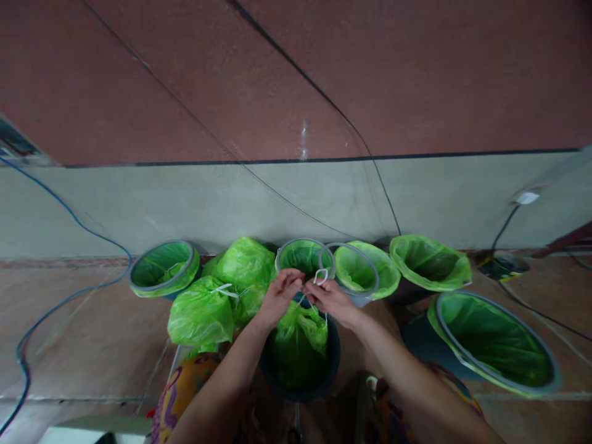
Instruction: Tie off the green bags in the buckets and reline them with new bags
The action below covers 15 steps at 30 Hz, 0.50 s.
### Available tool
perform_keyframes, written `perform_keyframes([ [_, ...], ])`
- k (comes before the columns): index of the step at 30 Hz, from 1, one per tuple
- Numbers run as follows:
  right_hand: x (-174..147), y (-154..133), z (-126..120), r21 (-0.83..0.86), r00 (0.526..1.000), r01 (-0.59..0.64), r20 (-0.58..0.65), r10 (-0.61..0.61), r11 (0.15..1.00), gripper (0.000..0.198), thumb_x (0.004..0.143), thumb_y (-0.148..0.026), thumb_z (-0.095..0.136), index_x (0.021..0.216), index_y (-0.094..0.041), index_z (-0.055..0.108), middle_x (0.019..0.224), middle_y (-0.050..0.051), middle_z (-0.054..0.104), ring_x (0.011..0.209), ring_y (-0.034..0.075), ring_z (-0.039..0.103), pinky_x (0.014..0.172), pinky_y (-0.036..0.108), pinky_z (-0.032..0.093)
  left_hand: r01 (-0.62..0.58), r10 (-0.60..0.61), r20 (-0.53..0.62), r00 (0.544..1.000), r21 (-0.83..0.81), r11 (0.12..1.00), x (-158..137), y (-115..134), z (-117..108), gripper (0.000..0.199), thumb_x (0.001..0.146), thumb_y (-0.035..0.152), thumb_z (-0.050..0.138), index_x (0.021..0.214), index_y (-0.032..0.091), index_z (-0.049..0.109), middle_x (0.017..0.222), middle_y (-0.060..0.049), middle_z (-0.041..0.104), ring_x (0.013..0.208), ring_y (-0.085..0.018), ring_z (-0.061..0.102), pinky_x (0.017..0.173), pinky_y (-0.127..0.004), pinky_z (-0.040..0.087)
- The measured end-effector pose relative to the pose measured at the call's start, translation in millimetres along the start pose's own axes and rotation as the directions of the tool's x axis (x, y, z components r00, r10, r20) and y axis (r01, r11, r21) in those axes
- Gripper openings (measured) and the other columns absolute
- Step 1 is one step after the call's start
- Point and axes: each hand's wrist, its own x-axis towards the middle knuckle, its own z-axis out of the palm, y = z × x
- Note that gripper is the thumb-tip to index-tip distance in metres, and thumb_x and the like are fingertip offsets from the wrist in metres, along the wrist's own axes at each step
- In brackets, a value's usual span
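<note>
Both hands meet above a dark blue bin that stands in front of me. Inside the bin sits a green plastic bag, its gathered top drawn up toward my fingers. My left hand is closed, fingertips pinched on the white drawstring. My right hand is closed too, with a loop of the white drawstring standing up above its fingers. The two hands nearly touch at the fingertips. Where exactly the string passes between the fingers is too small to make out.
Tied green bags are piled left of the bin. Green-lined bins stand at far left, behind my hands and at right. A loose grey ring rests over another lined bin. A blue cable crosses the left floor.
</note>
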Motion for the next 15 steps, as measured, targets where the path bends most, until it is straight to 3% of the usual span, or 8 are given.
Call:
perform_keyframes([
  [3,-2.9,-7.7,-9.6,0.144,1.000,-0.009,0.001,0.009,0.990,0.040,0.081,-0.057,0.059,0.079,-0.017,0.057,0.058,-0.005,0.047,0.043,0.004,0.029,0.041,0.021,0.018,0.052,-0.060,0.097,0.993,0.087,0.995,-1.7,-20.7,-1.9,0.039,0.082,0.042,0.061,0.113,0.019,0.062,0.099,-0.005,0.070,0.094,-0.017,0.062,0.091,-0.033,0.045],
  [5,-3.2,-8.1,-15.7,0.221,0.998,-0.009,-0.060,0.023,0.975,0.040,0.077,-0.056,0.064,0.078,-0.017,0.058,0.057,-0.005,0.048,0.043,0.004,0.029,0.041,0.021,0.018,0.066,-0.112,0.203,0.973,0.219,0.973,-5.8,-33.8,-0.8,0.032,0.084,0.041,0.057,0.099,0.015,0.067,0.088,-0.005,0.070,0.086,-0.017,0.062,0.085,-0.031,0.045],
  [7,-1.9,-6.8,-22.0,0.280,0.990,-0.004,-0.137,0.044,0.960,0.040,0.074,-0.055,0.068,0.078,-0.017,0.059,0.057,-0.005,0.049,0.042,0.004,0.029,0.040,0.021,0.017,0.059,-0.134,0.202,0.970,0.338,0.939,-9.4,-44.2,-0.1,0.030,0.085,0.039,0.053,0.087,0.014,0.069,0.075,-0.004,0.068,0.075,-0.016,0.060,0.075,-0.029,0.045],
  [9,-0.5,-6.9,-27.3,0.298,0.978,0.009,-0.200,0.053,0.954,0.039,0.071,-0.053,0.071,0.080,-0.017,0.060,0.057,-0.006,0.048,0.042,0.003,0.028,0.041,0.021,0.018,0.089,-0.136,0.095,0.986,0.392,0.916,-10.1,-51.8,-1.4,0.029,0.085,0.037,0.050,0.081,0.014,0.068,0.063,-0.001,0.062,0.062,-0.013,0.055,0.065,-0.026,0.042],
  [11,-0.7,-9.4,-29.6,0.269,0.966,0.036,-0.255,0.035,0.962,0.040,0.069,-0.051,0.073,0.087,-0.017,0.062,0.057,-0.007,0.049,0.042,0.003,0.029,0.042,0.021,0.021,0.191,-0.182,-0.060,0.981,0.363,0.912,-7.4,-57.6,-4.8,0.026,0.083,0.034,0.048,0.074,0.015,0.064,0.053,0.002,0.054,0.051,-0.011,0.048,0.056,-0.025,0.038],
  [13,-3.0,-13.5,-27.5,0.215,0.963,0.061,-0.271,0.000,0.975,0.043,0.068,-0.049,0.075,0.096,-0.018,0.062,0.058,-0.006,0.052,0.046,0.005,0.037,0.046,0.022,0.028,0.331,-0.276,-0.215,0.937,0.284,0.900,-3.0,-62.4,-8.6,0.024,0.081,0.030,0.046,0.070,0.015,0.061,0.047,0.004,0.048,0.045,-0.010,0.042,0.050,-0.023,0.033],
  [15,-6.6,-17.1,-21.7,0.179,0.983,0.063,-0.184,-0.030,0.982,0.043,0.070,-0.045,0.074,0.101,-0.017,0.063,0.062,-0.004,0.057,0.055,0.009,0.048,0.055,0.023,0.037,0.426,-0.350,-0.291,0.890,0.259,0.867,0.1,-65.8,-9.9,0.022,0.079,0.027,0.045,0.066,0.015,0.059,0.045,0.004,0.044,0.043,-0.009,0.038,0.048,-0.023,0.028],
])
